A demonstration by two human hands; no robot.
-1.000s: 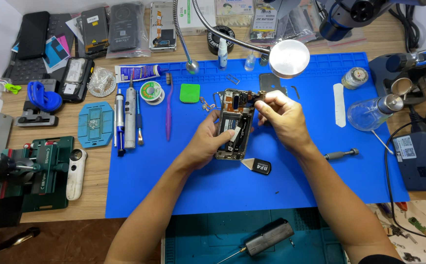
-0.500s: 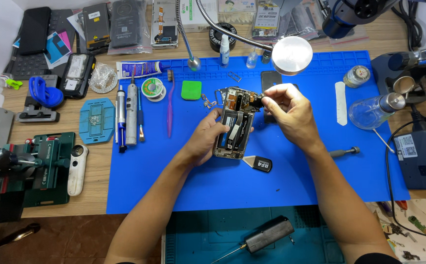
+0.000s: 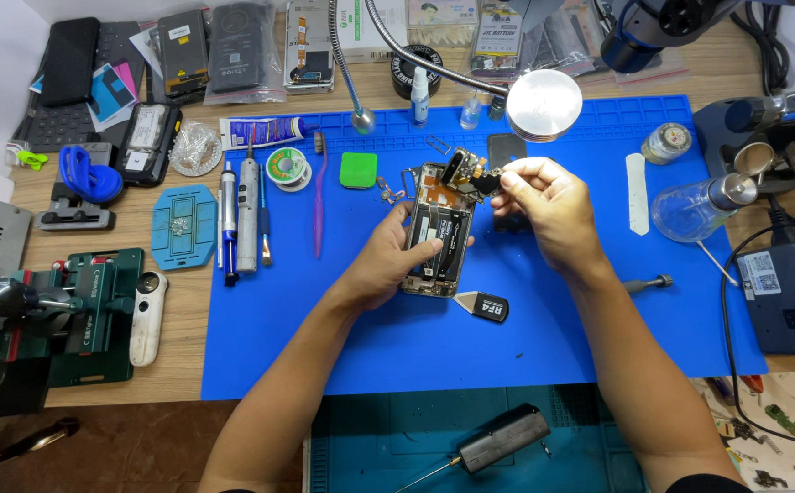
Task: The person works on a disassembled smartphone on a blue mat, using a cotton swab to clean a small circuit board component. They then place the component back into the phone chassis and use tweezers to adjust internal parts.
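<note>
An opened smartphone (image 3: 436, 239) with its back off lies on the blue work mat (image 3: 543, 347), its inner parts exposed. My left hand (image 3: 388, 258) holds the phone down along its left side, thumb across the battery. My right hand (image 3: 543, 205) pinches a small circuit board part (image 3: 467, 173) and holds it lifted and tilted above the phone's top end. A black and white pry tool (image 3: 483, 305) rests on the mat just below the phone.
A green square pad (image 3: 358, 170), solder wire spool (image 3: 286, 167), screwdrivers (image 3: 239, 217) and a purple brush (image 3: 317, 196) lie at the mat's left. A lamp head (image 3: 543, 104) hangs above the phone. A glass bottle (image 3: 700, 205) stands at right, a green fixture (image 3: 78, 315) at left.
My right hand has lifted the small board part up from the phone's top end and drawn it toward the right. My left hand stays on the phone.
</note>
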